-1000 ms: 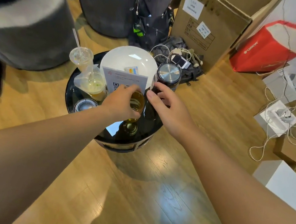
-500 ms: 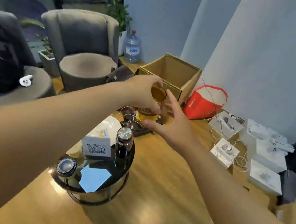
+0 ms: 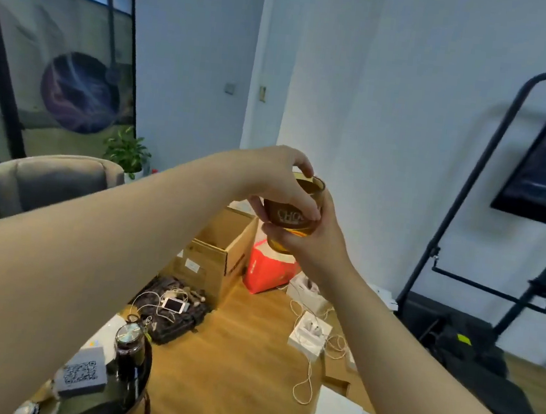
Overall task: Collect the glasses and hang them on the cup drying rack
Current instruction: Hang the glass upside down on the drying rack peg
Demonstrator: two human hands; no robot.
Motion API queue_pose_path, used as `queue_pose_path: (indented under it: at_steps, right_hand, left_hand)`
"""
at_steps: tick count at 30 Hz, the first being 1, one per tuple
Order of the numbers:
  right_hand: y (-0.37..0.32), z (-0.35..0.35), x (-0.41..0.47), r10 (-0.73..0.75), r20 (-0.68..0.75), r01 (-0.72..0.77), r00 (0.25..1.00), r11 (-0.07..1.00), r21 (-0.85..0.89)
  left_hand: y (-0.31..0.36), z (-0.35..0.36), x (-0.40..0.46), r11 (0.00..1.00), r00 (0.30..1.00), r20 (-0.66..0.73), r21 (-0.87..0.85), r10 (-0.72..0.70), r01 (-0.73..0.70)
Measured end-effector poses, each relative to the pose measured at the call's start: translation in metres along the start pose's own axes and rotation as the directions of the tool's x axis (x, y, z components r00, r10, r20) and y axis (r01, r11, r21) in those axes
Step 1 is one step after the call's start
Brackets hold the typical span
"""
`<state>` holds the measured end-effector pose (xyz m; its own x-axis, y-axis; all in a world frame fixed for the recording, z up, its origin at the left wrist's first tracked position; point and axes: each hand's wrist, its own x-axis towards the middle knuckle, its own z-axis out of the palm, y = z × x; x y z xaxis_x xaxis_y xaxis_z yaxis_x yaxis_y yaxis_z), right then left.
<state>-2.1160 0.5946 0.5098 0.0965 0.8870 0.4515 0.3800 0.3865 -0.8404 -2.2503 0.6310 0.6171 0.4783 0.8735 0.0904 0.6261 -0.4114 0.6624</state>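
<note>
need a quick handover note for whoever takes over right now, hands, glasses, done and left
Left hand: gripping the amber glass from above and the side.
Right hand: cupped under it; a second amber glass base seems to sit below, possibly stacked.
Both are held up in the air, clear of the round table at lower left.
Done: glass collected.
Left: find the cup drying rack, which is not in view, and hang the glasses. Any remaining glasses on the table cannot be judged.

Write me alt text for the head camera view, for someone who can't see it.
Two bare hands hold amber glasses up at chest height: the left hand grips from above, the right hand supports from below. Beneath lie a wooden floor with a cardboard box, a red bag, cables, and a dark round table at lower left.
</note>
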Motion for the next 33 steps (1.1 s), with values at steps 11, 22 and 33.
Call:
queue_pose_path:
  at_steps: [11,22,33]
  right_hand:
    - [-0.155,-0.272,-0.142,0.025,-0.377,-0.055,0.926,0.996,-0.071]
    - [-0.257,-0.441,-0.351,0.058,-0.792,-0.302,0.608,0.939,-0.163]
    - [-0.376,-0.454,-0.565,-0.14,-0.984,-0.565,0.114,0.805,-0.18]
  left_hand:
    - [0.307,0.064,-0.076,0.907,0.891,0.166,-0.076,0.422,-0.415]
    - [0.491,0.199,-0.175,0.588,0.495,0.322,-0.51,0.807,-0.627]
    - [0.587,0.281,-0.332,0.402,0.199,0.351,-0.744,0.915,-0.534]
